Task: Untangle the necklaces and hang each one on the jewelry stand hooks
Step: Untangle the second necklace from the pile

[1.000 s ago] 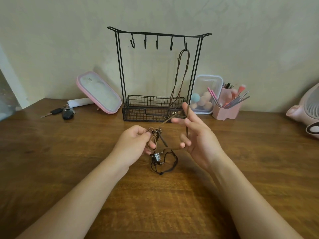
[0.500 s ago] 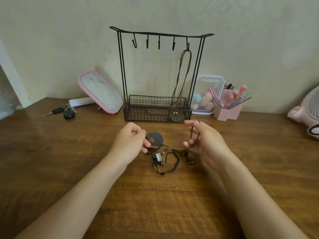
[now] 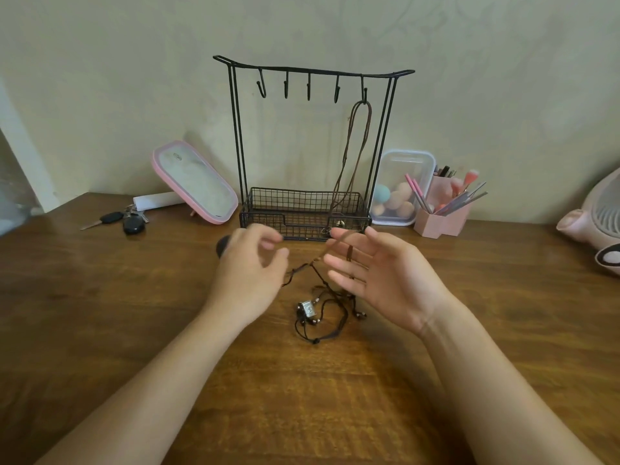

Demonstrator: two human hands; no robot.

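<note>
While your right hand (image 3: 385, 280) lies spread under the brown cord (image 3: 327, 250), the tangle (image 3: 307, 311) sits between your 2 hands — left hand (image 3: 248, 273) blurred, grip undetermined.

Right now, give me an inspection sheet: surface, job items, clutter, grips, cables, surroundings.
Surface: wooden table.
Job items: jewelry stand, brown necklace on its rightmost hook, four hooks free; dark cord tangle with metal pendant on table.
Clutter: keys, pink mirror, sponge box, brush holder, pink fan.
Grips: left grip blurred, curled, hold unclear; right grip open, brown cord across its fingers.
Cables: nothing seen.
Surroundings: beige wall.
</note>
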